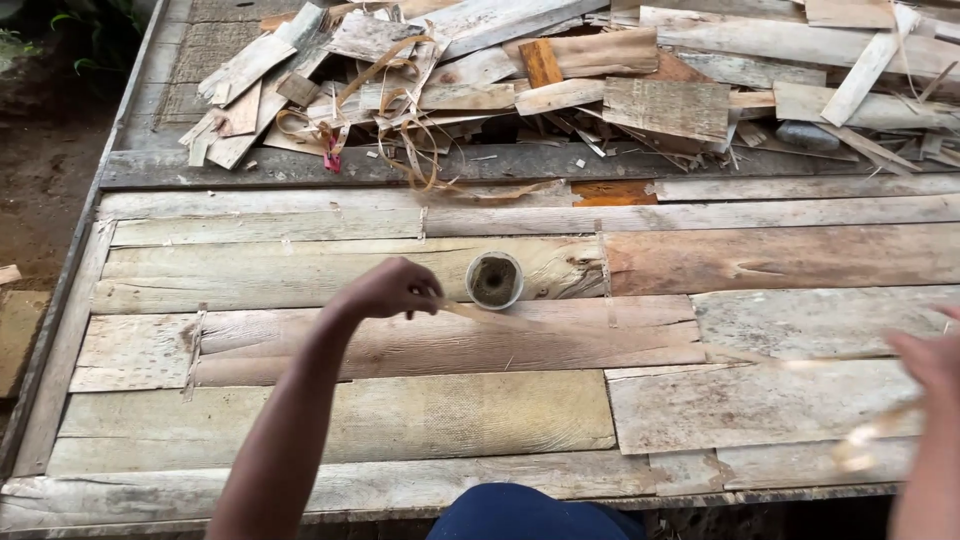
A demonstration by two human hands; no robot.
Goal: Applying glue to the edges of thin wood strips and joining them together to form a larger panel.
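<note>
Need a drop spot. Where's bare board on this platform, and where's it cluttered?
Bare planks lie between the left hand and the near edge; more lie bare right of the small round container. The far edge is crowded with the scrap wood pile.

Outdoors, daylight, soft, no hard shadows. Most of the frame is a big platform of old wood planks (400, 410), flat, side by side, w/ gaps & cracks. Planks are pale grey & tan; one reddish plank (780, 258) at mid right. Across the top of the frame lies a messy pile of scrap wood (620, 80), bits & thin curly strips. A dark grey plank (300, 168) runs below the pile. Upper left: bare brown dirt (45, 170) & some green leaves (90, 35). A small orange patch (612, 192) sits top center.
</note>
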